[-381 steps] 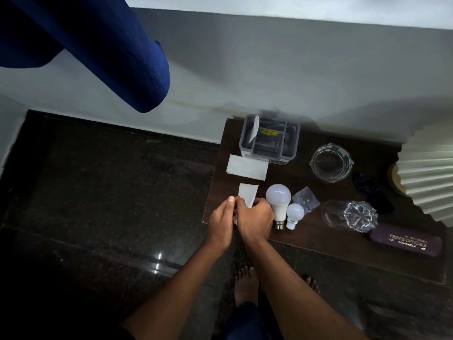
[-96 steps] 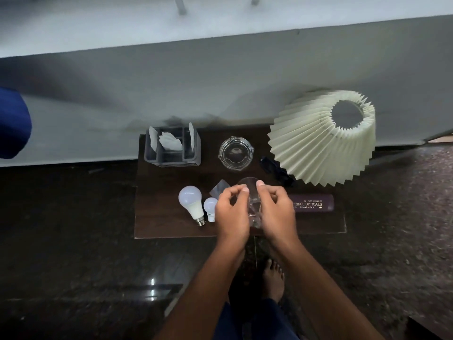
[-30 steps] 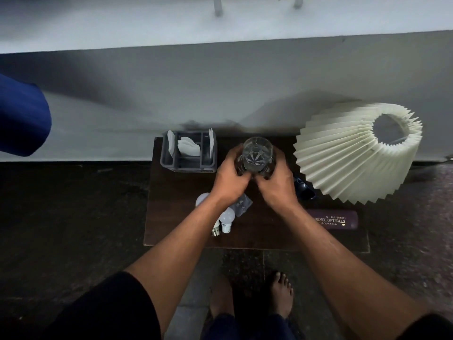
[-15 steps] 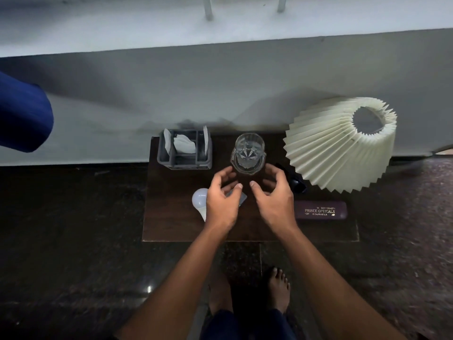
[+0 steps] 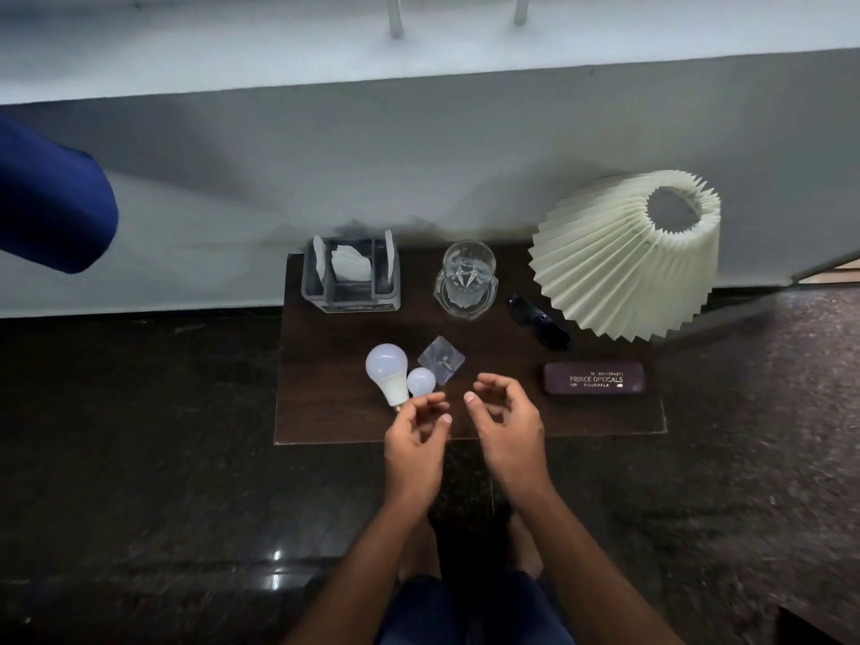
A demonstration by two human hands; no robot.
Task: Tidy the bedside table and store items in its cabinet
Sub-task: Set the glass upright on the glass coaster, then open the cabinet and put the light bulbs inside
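Observation:
On the dark wooden bedside table (image 5: pixel 335 425) a clear cut glass (image 5: pixel 467 272) stands upright inside a glass ashtray (image 5: pixel 465 305) at the back. A large white bulb (image 5: pixel 387 372) and a small white bulb (image 5: pixel 421 382) lie at the front left, beside a clear square plastic piece (image 5: pixel 441 360). A maroon spectacle case (image 5: pixel 594 383) lies at the right, with dark sunglasses (image 5: pixel 540 321) behind it. My left hand (image 5: pixel 416 446) and my right hand (image 5: pixel 507 428) hover over the front edge, fingers curled apart, holding nothing.
A grey organiser (image 5: pixel 350 279) with folded white papers stands at the back left. A pleated cream lampshade (image 5: pixel 626 253) fills the back right corner. A white wall lies behind, dark polished floor around, and a blue cloth (image 5: pixel 51 202) hangs at the left.
My hands carried the glass from the table front to the ashtray, set it upright inside, let go, and have drawn back to the front edge.

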